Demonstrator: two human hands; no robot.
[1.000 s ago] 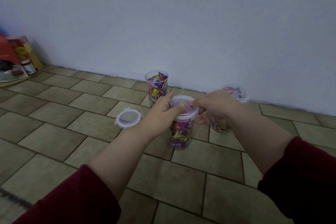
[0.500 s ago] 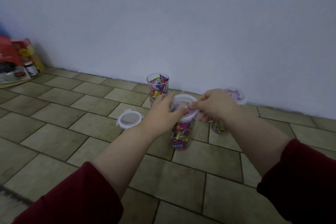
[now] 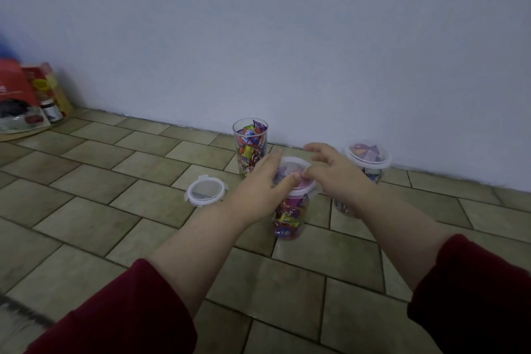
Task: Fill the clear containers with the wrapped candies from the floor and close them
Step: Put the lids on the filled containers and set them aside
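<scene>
In the middle of the tiled floor (image 3: pixel 120 204), both hands work the lid (image 3: pixel 296 174) of the near container (image 3: pixel 288 215), which stands upright and packed with wrapped candies. The left hand (image 3: pixel 258 184) cups the lid's left edge, thumb pressing on top; the right hand (image 3: pixel 330 172) has its fingers spread loose over the right side, thumb on the lid, so it grasps nothing firmly. To seal this well, steady the tub with the left and press each latch tab down around the rim in turn, keeping the lid level. Farther off by the wall, an open container (image 3: pixel 250 146) waits brim-full, its spare lid (image 3: pixel 204 190) lying flat to the left. On the right, a lidded container (image 3: pixel 365 164) sits partly hidden behind the right wrist.
</scene>
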